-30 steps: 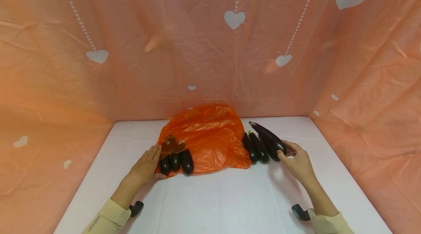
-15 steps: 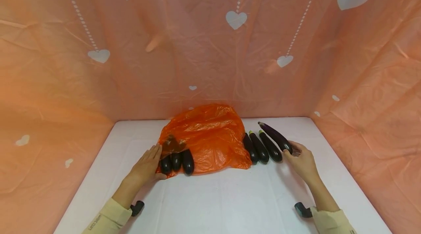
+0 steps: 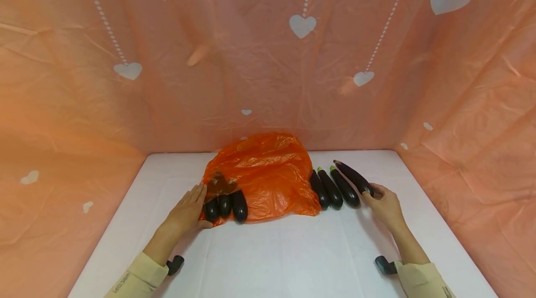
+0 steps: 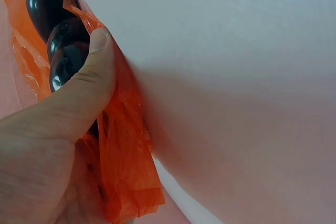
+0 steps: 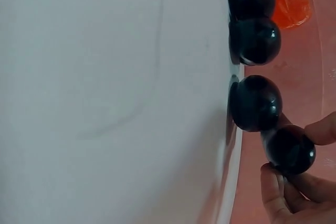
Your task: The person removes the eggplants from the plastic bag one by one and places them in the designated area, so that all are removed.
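My right hand (image 3: 387,207) grips an eggplant (image 3: 353,176) by its rounded end. Its stem end points away and leftward. In the right wrist view, thumb and fingers surround the glossy end of this eggplant (image 5: 291,151), close beside its neighbour (image 5: 256,103). Three more dark eggplants (image 3: 331,189) lie side by side to its left, the leftmost against an orange plastic bag (image 3: 272,177). At the bag's left, three eggplants (image 3: 239,207) poke out from under the plastic. My left hand (image 3: 183,212) rests along that side with straight fingers, thumb (image 4: 97,61) near the eggplant ends.
Everything lies on a white table (image 3: 280,256), towards its back edge. Orange sheeting with white hearts (image 3: 259,79) hangs as walls behind and at both sides. A small dark device (image 3: 175,265) sticks out at the left wrist, and another dark device (image 3: 385,265) at the right.
My right hand has moved the gripped eggplant rightward off the row and lowered it beside the rightmost one. The left hand and the bag have stayed put.
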`<state>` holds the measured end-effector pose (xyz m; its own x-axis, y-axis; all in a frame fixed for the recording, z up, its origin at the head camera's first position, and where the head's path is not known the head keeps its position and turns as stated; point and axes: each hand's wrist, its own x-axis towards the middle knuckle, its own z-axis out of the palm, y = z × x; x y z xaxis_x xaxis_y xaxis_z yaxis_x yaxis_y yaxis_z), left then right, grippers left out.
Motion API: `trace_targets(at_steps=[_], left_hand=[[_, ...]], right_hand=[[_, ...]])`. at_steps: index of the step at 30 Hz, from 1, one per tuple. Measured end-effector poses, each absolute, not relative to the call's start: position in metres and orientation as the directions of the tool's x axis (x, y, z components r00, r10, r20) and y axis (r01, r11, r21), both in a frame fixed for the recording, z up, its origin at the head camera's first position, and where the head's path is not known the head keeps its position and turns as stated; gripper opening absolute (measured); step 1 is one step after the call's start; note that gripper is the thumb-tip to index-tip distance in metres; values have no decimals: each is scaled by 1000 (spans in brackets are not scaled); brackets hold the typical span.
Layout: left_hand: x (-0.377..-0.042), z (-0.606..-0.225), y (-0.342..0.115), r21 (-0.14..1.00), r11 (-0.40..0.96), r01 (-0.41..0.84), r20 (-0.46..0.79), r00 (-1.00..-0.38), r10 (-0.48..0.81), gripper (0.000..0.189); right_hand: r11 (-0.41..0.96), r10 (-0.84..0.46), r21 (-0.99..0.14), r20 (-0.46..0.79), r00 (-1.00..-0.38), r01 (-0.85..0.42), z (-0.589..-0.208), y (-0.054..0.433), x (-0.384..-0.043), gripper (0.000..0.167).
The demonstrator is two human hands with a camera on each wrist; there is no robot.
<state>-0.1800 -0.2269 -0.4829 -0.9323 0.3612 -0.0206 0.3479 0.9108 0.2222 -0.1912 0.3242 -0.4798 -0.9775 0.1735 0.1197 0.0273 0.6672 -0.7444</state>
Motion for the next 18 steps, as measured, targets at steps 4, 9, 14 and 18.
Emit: trace_targets(at_steps=[4, 9, 14, 18], left_hand=[[-180, -482, -226, 235, 908, 346, -15, -933, 360, 113], [-180, -481, -225, 231, 909, 346, -18, -933, 360, 113], [-179, -480, -224, 229, 912, 340, -28, -934, 356, 111], [-178, -478, -223, 233, 913, 336, -33, -935, 352, 111]], right_hand=[[667, 171, -743, 84, -982, 52, -481, 324, -194, 49], [661, 171, -746, 45, -984, 81, -481, 323, -197, 50], [666, 146, -742, 36, -989, 71, -483, 322, -199, 48], [672, 120, -738, 30, -992, 59, -484, 322, -200, 48]])
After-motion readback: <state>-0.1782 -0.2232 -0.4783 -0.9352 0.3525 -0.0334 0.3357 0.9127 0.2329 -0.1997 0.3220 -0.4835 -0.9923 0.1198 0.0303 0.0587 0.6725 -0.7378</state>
